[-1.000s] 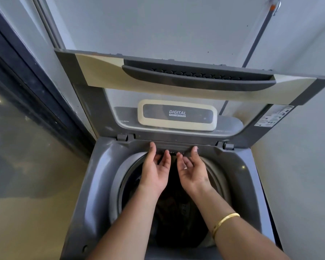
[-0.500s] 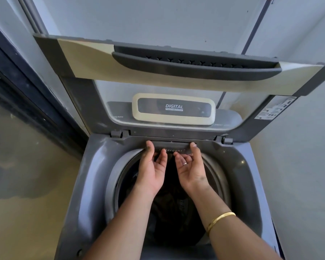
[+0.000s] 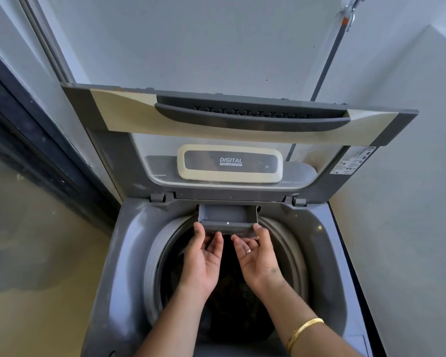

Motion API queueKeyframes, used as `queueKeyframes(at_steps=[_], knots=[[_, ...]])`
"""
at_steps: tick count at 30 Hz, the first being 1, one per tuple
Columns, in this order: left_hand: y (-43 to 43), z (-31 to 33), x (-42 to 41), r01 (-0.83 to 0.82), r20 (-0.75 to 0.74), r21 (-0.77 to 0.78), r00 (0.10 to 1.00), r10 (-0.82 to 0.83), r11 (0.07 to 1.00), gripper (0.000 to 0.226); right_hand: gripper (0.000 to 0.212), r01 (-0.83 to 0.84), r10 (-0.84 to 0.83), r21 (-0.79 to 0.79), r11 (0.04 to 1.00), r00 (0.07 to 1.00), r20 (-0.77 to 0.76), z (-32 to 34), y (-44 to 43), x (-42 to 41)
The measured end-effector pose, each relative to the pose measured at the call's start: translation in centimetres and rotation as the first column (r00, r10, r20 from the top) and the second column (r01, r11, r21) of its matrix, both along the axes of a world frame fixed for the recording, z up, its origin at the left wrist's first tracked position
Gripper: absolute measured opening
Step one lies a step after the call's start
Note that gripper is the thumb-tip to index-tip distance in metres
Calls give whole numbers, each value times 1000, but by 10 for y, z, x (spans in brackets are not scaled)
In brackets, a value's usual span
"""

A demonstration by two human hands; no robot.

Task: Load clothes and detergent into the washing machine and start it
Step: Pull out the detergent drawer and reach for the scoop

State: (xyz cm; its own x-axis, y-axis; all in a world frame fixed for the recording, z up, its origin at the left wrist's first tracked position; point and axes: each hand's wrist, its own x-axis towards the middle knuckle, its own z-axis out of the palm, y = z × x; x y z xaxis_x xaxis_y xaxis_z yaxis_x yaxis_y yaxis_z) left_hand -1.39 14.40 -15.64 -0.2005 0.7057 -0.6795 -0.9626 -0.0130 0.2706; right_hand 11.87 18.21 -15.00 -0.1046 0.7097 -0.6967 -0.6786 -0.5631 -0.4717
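Note:
A grey top-loading washing machine (image 3: 129, 253) stands below me with its lid (image 3: 242, 119) raised upright. At the back rim of the tub a grey detergent drawer (image 3: 227, 217) sticks out toward me, its compartment bare. My left hand (image 3: 202, 261) grips the drawer's front at its left end, thumb on top and fingers under. My right hand (image 3: 258, 258) holds the right end the same way, with a ring on one finger and a gold bangle (image 3: 303, 331) on the wrist. Dark clothes (image 3: 232, 305) lie in the drum under my arms.
The control panel (image 3: 229, 163) marked DIGITAL shows through the lid's glass. A dark-framed glass door (image 3: 23, 202) runs along the left. White walls close in behind and on the right, with a grey pipe (image 3: 327, 60) up the back wall.
The detergent drawer has slid out from the back rim toward me, pulled by both hands. My view has tilted up a little.

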Motion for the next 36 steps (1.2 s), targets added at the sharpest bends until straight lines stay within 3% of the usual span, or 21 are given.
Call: queueKeyframes(at_steps=[8,13,18,22,25,26,27,28,30,32,33,36], knots=[[-13,5,3,37,-43,-39,998,-39,999,50,27,-19,19,-16,1000,1000,19,0,-9,4],[-20,10,0,62,-122,-155,989,-81,986,50,36,-68,68,-21,997,997,22,-6,-10,9],[-33,2,-6,182,-185,-293,952,-242,939,40,43,-202,213,-96,975,970,121,1,-29,33],[-23,13,4,361,-249,-306,863,-440,881,27,37,-226,220,-3,974,945,241,41,-29,78],[15,62,14,544,-113,-214,811,-574,811,35,28,-223,173,111,968,922,346,84,-24,116],[23,87,6,647,53,-121,762,-646,753,39,23,-224,148,160,961,911,386,100,-21,128],[38,122,9,771,217,-134,636,-741,623,41,18,-223,112,219,950,898,427,119,-18,144],[49,151,16,848,288,-117,527,-800,517,42,15,-232,81,267,935,875,477,138,-16,156],[50,189,71,898,42,-130,429,-902,421,38,14,-242,4,351,905,828,561,174,-17,188],[39,214,153,864,-348,-50,455,-820,501,25,13,-248,-93,442,862,779,620,209,-23,232],[38,223,187,843,-464,-14,470,-750,537,24,12,-251,-154,481,840,741,654,225,-28,256],[33,261,285,854,-594,50,442,-672,518,27,15,-206,-308,513,833,596,741,263,-54,340]])
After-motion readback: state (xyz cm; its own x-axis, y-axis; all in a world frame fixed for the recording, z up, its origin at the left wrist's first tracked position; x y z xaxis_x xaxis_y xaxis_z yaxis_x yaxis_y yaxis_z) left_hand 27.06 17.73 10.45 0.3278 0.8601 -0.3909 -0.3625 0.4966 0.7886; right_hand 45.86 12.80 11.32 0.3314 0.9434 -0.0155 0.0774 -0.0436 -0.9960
